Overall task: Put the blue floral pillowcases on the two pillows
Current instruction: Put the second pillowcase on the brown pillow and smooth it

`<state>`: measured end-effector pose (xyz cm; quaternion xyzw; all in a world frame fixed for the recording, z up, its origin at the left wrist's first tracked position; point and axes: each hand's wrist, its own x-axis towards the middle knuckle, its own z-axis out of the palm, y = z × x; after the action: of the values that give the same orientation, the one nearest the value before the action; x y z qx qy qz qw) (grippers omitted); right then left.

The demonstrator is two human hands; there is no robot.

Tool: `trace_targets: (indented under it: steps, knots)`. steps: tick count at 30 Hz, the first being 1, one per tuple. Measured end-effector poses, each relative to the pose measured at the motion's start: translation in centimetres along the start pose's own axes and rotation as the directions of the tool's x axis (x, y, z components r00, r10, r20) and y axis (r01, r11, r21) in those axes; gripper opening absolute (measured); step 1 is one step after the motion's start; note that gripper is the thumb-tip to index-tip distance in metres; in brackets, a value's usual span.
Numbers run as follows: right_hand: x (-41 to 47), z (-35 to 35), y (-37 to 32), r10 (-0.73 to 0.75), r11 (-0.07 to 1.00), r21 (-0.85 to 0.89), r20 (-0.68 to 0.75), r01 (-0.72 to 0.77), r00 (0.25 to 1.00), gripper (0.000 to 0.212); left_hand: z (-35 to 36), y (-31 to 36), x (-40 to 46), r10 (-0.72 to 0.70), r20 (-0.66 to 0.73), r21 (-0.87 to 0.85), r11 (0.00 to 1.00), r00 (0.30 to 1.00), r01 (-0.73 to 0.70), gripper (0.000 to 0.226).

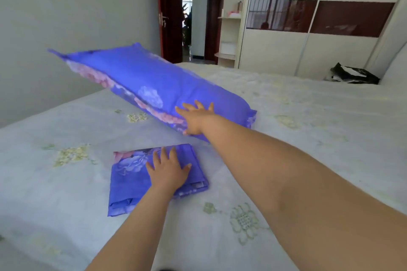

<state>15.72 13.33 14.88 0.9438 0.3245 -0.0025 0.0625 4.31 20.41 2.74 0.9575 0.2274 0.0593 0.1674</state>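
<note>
1. Head view: a long plump pillow in a blue floral fabric case with pink flowers (pixel 152 86) sits on the white bed sheet with pale embroidered flowers (pixel 308 116). Its near end is down by the right hand; its far end is raised clear of the bed, tilted up to the left.
2. Right hand (pixel 196 119) lies against the pillow's near end with fingers straight and slightly spread, pressing or pushing, not curled round it.
3. Left hand (pixel 167 171) rests flat on a folded blue floral pillowcase (pixel 132 182) lying on the sheet just in front of the pillow; fingers straight and apart.
4. Progress, as judged: one pillow appears fully cased; the second case is unopened and folded. About half done.
5. Second pillow: not in view; location cannot be told.
6. Containers: the cased pillowcase holds its pillow; the folded one looks flat and empty. A black bag (pixel 352 76) lies at the bed's far side; contents unclear.
</note>
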Motion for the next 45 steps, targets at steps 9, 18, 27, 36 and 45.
trace_targets:
  steps: [9,18,27,36,45]
  knots:
    - [-4.2,12.4,-0.1,0.078,0.731,0.664,0.146,-0.156,0.986,0.047,1.6,-2.1,-0.8,0.124,0.230,0.064,0.988,0.965,-0.142,0.088]
    - [-8.6,12.5,-1.4,0.232,0.365,0.898,0.168,-0.246,0.958,0.035,1.1,-1.3,-3.2,0.148,-0.115,0.039,0.989,0.982,-0.144,0.026]
    - [-12.5,11.4,-0.4,0.343,0.258,0.912,0.221,-0.318,0.913,0.028,0.1,0.5,-6.0,0.299,-0.019,-0.071,0.951,0.954,-0.299,0.043]
    - [-21.8,9.0,3.7,0.356,-0.133,0.988,0.117,-0.073,0.927,0.023,-1.6,7.5,-9.3,0.311,-0.094,-0.518,0.796,0.946,-0.313,0.027]
    - [-28.4,9.1,13.2,0.703,-0.652,0.588,0.232,0.479,0.672,0.025,-2.6,12.3,-7.9,-0.137,0.210,-0.978,-0.045,0.968,0.205,0.025]
